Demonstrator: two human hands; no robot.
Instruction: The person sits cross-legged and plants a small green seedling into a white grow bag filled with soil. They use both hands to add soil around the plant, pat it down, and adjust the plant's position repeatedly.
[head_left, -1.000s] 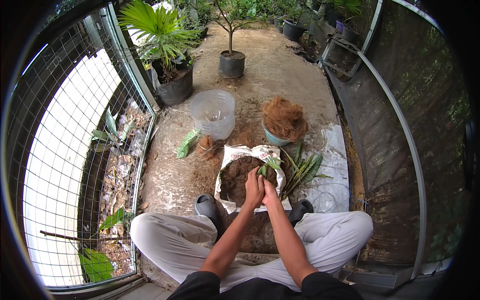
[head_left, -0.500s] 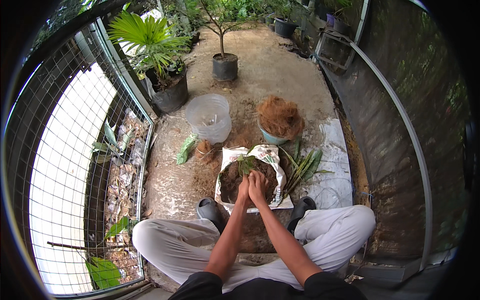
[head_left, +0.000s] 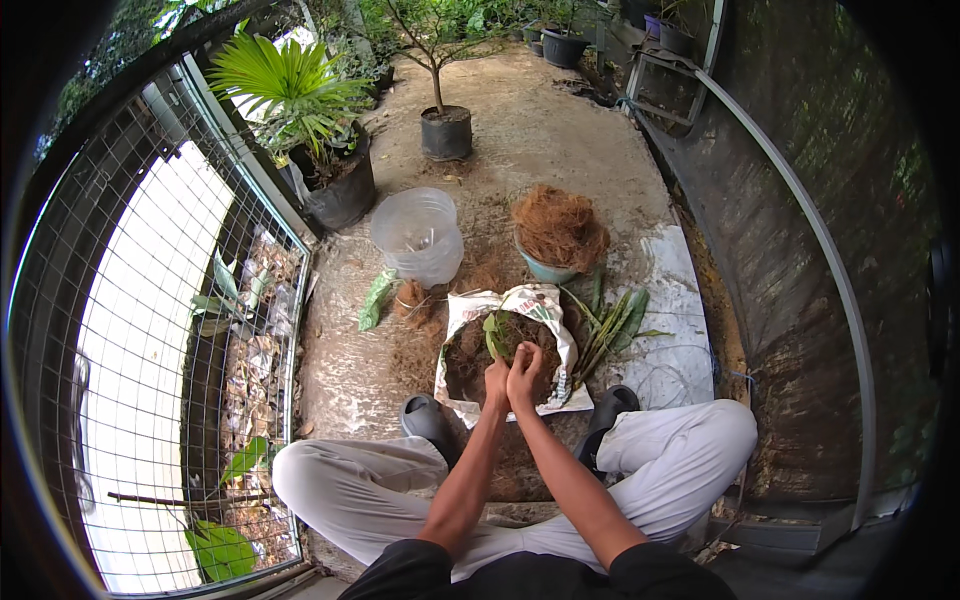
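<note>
Right fingers point(head_left: 527, 357) farther from leaves point(head_left: 496, 337)

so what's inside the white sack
Loose brown soil, with a green leafy sprig over it. The left hand and right hand cover part of the soil; anything buried deeper can't be seen.

To the left, dry leaf litter point(head_left: 253, 365) shows through a wire-mesh panel point(head_left: 165, 325). Farther up, a fan-leaved palm point(head_left: 275, 85) fills a black pot point(head_left: 342, 190) near a slender potted tree point(head_left: 437, 88); dark netting point(head_left: 775, 290) lines the right.
</note>
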